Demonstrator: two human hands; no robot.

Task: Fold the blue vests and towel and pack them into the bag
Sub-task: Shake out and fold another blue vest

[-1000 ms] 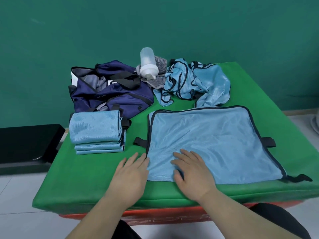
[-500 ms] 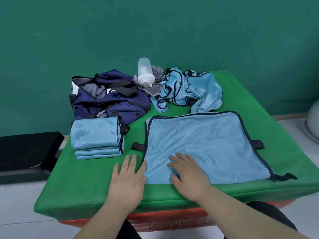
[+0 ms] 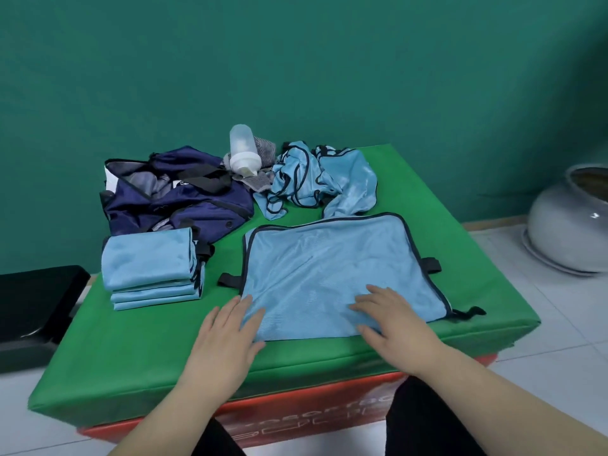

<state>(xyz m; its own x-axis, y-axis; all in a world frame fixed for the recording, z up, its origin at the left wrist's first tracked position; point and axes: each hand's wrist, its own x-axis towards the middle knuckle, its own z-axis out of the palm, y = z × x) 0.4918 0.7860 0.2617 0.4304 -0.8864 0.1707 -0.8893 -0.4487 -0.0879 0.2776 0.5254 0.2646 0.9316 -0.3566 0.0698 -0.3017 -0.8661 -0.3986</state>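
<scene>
A light blue vest (image 3: 332, 268) with dark trim lies spread flat on the green table (image 3: 148, 350). My left hand (image 3: 227, 334) rests flat at the vest's near left corner, fingers straight. My right hand (image 3: 391, 320) presses flat on the vest's near edge, right of the middle. A stack of folded blue vests (image 3: 149, 271) sits at the left. Behind it lies the open navy bag (image 3: 174, 195). A crumpled heap of blue vests (image 3: 322, 179) is at the back. A grey towel (image 3: 263, 153) lies bunched under a bottle.
A translucent bottle (image 3: 243, 149) with a white cap lies on the grey towel between bag and heap. A black bench (image 3: 36, 301) stands left of the table. A large grey ceramic pot (image 3: 572, 222) stands on the tiled floor at the right.
My right hand has slid to the right along the vest's near edge. My left hand moved onto the vest's near left corner. The camera has turned to the right.
</scene>
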